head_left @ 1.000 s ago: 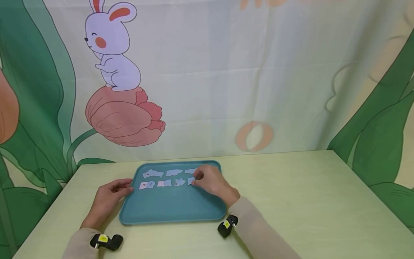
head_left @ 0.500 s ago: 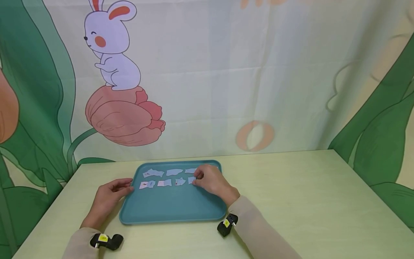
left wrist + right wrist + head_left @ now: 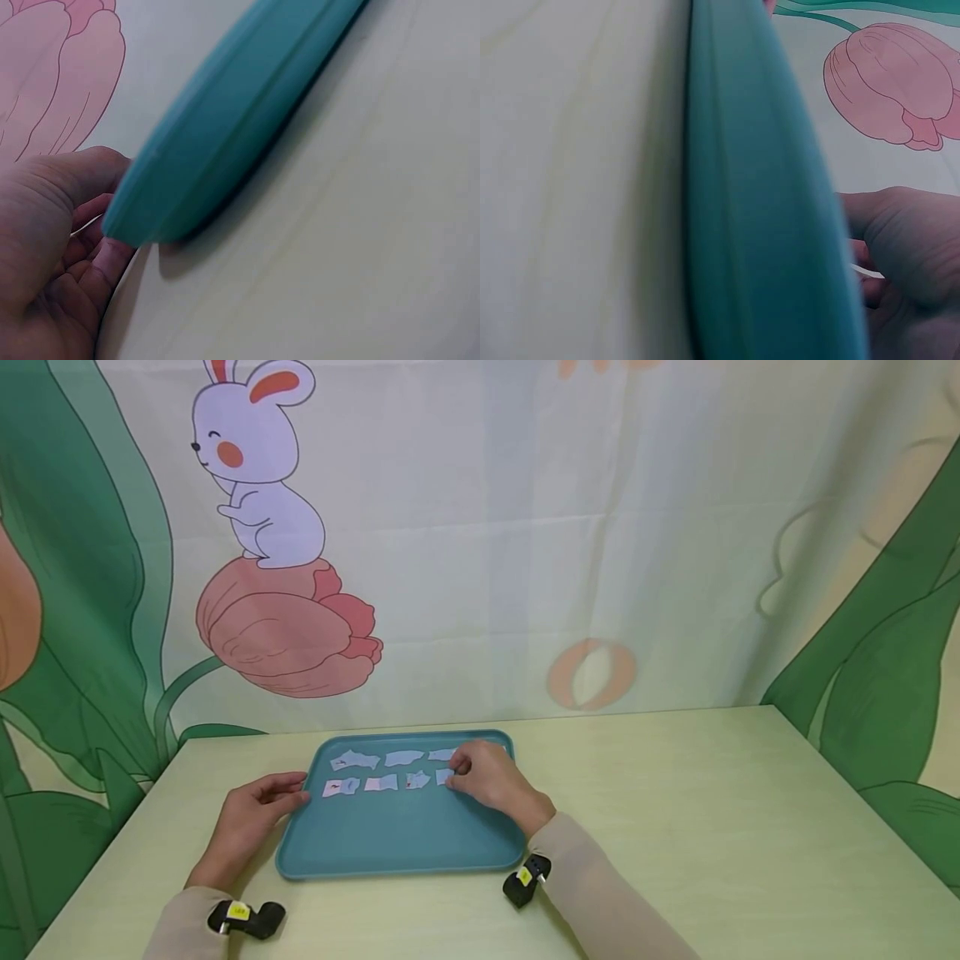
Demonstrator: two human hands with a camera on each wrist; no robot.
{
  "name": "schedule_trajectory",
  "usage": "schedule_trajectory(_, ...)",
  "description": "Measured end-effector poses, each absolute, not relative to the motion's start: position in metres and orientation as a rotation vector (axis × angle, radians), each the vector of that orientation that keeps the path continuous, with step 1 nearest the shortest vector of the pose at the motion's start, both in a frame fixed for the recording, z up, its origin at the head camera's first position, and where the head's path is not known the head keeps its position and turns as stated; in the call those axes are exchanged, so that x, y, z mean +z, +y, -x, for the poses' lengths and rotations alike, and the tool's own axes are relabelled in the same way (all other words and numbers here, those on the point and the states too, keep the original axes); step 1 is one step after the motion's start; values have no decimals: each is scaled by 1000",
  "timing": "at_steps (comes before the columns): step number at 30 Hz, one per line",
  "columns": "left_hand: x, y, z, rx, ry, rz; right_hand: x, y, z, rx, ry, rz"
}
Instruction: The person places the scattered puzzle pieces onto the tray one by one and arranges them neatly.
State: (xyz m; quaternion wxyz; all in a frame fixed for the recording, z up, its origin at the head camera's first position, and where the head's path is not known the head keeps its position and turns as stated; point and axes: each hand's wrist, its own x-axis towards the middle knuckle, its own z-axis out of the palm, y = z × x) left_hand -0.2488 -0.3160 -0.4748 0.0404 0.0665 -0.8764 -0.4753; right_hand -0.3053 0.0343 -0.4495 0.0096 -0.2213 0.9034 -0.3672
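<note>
A teal tray (image 3: 401, 839) lies on the table with torn pieces of printed paper in two rows in its far half. My left hand (image 3: 251, 818) holds the tray's left edge; in the left wrist view its thumb and fingers close around the rim (image 3: 172, 180). Over the tray's right side, my right hand (image 3: 498, 785) pinches at a small paper piece (image 3: 442, 777) at the end of the nearer row. Its palm covers part of the farther row. In the right wrist view the tray wall (image 3: 757, 195) hides the fingertips.
Other paper pieces, such as one with a pinkish end (image 3: 380, 783) and a long jagged one (image 3: 355, 761), lie left of the right hand. The pale table (image 3: 712, 827) extends around the tray. A curtain (image 3: 450, 527) printed with a rabbit and flowers hangs behind.
</note>
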Motion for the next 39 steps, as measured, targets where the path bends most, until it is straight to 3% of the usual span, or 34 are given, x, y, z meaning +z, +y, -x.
schedule_trajectory(39,-475,-315,249,-1460,-2682,-220,-448,35,304,-1149,2801,696)
